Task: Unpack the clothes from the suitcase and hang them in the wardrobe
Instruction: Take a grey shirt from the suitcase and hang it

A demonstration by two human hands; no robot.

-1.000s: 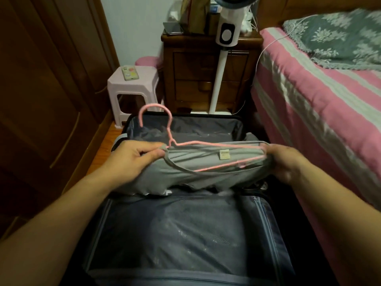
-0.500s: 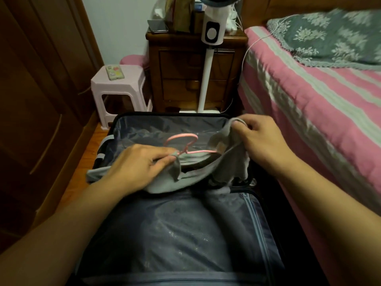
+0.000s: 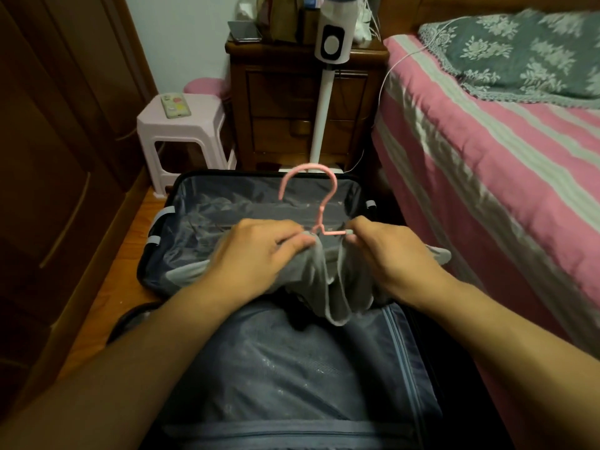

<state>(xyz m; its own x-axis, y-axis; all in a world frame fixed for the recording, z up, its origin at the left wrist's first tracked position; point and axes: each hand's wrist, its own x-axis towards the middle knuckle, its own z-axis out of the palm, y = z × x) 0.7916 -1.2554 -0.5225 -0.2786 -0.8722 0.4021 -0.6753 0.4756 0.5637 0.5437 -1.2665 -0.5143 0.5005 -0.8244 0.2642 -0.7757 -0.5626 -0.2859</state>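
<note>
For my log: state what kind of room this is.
Most likely a bedroom: a bed with a pink striped cover on the right, a wooden nightstand beside it, and wardrobe doors on the left.

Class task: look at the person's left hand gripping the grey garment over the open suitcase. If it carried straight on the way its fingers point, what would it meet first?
The left hand points right, so it would probably meet the pink hanger neck first, then the right hand; depth is uncertain.
</note>
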